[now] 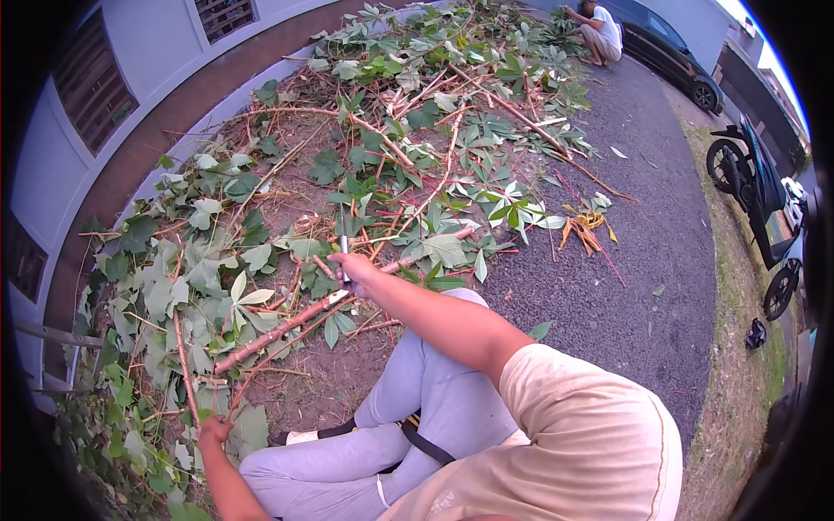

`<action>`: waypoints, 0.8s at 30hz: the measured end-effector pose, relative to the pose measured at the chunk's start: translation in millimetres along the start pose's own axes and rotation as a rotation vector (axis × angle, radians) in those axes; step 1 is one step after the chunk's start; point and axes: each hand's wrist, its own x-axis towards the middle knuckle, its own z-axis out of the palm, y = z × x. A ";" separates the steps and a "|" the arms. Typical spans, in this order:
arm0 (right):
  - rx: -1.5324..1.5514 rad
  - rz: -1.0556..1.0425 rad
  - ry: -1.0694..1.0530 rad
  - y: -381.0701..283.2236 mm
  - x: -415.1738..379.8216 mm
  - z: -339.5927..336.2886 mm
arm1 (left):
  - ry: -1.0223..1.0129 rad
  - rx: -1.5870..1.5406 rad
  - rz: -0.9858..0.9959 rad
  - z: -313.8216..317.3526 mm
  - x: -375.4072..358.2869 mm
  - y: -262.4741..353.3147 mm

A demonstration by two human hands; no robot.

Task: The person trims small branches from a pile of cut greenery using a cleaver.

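Observation:
My right hand (354, 273) is closed around a slim, silvery metal tool that looks like a knife (344, 234), pointing up and away from me. Just below that fist lies a thick, brown cut branch (269, 337), slanting across the pile with a pale bare patch near the hand. Low on the left, my left hand (215, 428) is closed on a thin reddish-brown stem (245, 382) among broad leaves. Another stem (182, 360) runs up close beside its fingers. Leaves and the fingers' angle partly hide the left grip.
Heaped leafy cuttings (417, 130) spread along a pale house wall (165, 61). To the right is an asphalt strip (591, 286), with a motorbike (764, 200) on the grass verge. Another person (599, 30) crouches at the far end near a dark car (665, 48).

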 end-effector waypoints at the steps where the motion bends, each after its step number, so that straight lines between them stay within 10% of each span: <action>1: -0.025 -0.002 -0.014 1.9 4.2 -3.4 | -0.008 0.025 -0.022 -10.9 -1.3 13.7; 7: -0.040 0.009 0.006 1.7 -2.6 -2.2 | 0.323 0.193 0.095 -49.9 -50.6 100.4; 24: -0.028 0.002 0.003 -3.0 -3.9 -2.0 | 0.239 0.191 0.154 -34.7 -35.9 113.2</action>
